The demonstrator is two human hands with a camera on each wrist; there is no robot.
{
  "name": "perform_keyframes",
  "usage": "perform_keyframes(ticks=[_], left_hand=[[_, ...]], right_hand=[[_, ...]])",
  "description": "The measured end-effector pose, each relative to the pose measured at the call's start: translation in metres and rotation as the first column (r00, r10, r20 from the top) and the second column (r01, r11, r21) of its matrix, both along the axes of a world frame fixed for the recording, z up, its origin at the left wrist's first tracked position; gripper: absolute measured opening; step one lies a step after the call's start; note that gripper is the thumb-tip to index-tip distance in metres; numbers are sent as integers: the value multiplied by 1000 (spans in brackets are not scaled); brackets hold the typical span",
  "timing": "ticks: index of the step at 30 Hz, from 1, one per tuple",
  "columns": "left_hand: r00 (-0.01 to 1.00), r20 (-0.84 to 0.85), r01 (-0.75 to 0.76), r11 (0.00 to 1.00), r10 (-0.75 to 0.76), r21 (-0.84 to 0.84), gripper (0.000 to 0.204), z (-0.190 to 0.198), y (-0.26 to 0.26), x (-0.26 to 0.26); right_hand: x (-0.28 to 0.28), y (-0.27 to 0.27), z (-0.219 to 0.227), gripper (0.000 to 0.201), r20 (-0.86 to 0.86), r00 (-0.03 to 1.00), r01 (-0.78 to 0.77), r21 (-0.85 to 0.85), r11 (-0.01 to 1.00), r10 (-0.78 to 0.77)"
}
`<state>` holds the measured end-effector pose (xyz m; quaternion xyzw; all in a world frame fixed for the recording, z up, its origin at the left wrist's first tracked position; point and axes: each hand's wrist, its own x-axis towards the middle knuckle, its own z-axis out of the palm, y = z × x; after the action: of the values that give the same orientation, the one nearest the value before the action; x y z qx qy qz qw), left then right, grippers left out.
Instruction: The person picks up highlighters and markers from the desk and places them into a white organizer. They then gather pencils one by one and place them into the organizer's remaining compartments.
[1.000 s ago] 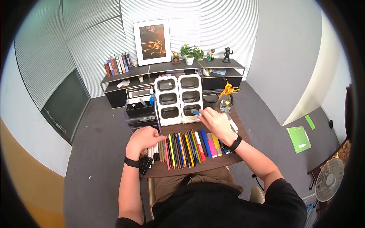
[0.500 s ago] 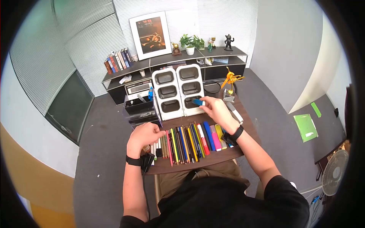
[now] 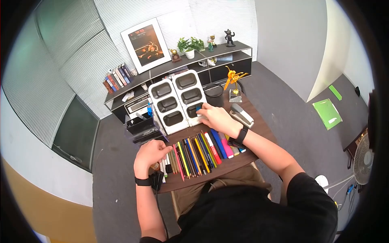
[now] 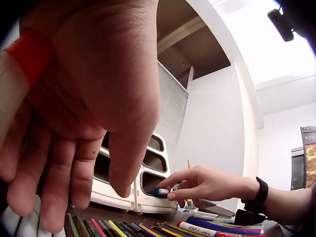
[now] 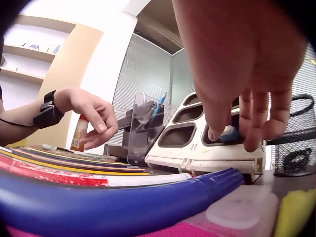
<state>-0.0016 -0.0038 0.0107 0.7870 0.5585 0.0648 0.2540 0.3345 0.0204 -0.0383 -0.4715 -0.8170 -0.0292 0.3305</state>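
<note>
My right hand [image 3: 212, 118] pinches a small blue block with a white end [image 4: 159, 191], which looks like an eraser, at the mouth of the lower right compartment of the white six-compartment organizer [image 3: 180, 126]. Fingers partly cover the block in the head view. My left hand [image 3: 152, 154] is at the left end of the row of pencils [image 3: 193, 156], its fingers loosely bent and holding nothing. Close by it stands a bottle with an orange-red cap [image 5: 80, 131]. Right of the pencils lie a red-and-white marker [image 3: 213, 148], a blue marker [image 3: 218, 143] and a pink highlighter [image 3: 227, 148].
Left of the organizer stands a clear and dark pen holder [image 3: 144, 127]. A stapler [image 3: 242, 115] and a gold figurine on a clear base [image 3: 235, 95] are on the right side of the table [image 3: 259, 135]. A black mesh holder [image 5: 295, 148] stands behind.
My right hand has brought the blue block closer into the lower right compartment. The left hand stays by the pencils' left end. The head view has tilted and shifted.
</note>
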Motion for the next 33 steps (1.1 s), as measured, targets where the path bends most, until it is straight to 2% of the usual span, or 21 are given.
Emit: perform_keyframes(ticks=[1,4,12,18,20,22,23,27,31,33], left_hand=[[1000,11,-9,1000,9,-7,40,0,0,0],[1000,23,-13,1000,13,-10,40,-2,2,-2],[1000,21,-15,1000,15,-4,40,-2,2,-2],[999,37,-11,1000,12,-11,39,-3,2,-4],[999,43,-6,1000,6,-1,40,-5,4,-5],[999,34,-6,1000,6,2,40,-4,3,-3],[1000,23,1,1000,-1,3,40,-2,2,-3],[1000,18,-1,1000,1,2,39,-2,2,-4],[1000,27,-11,1000,11,-5,39,-3,2,-3],[1000,20,-10,1000,10,2,40,-1,0,-1]], right_hand=[[-2,1,1,20,5,1000,13,41,999,-13],[-2,7,3,16,32,999,5,43,999,-6],[-2,7,5,25,0,998,-60,-27,998,60],[7,-41,47,30,-3,999,-44,-135,990,44],[17,-56,48,31,5,1000,-24,-175,984,25],[31,-68,44,33,61,998,-5,-106,994,12],[38,-77,48,39,114,993,24,-212,977,0],[63,-102,42,48,252,966,37,-336,941,52],[80,-118,44,55,238,964,-14,-392,920,116],[83,-126,54,71,225,967,20,-525,851,116]])
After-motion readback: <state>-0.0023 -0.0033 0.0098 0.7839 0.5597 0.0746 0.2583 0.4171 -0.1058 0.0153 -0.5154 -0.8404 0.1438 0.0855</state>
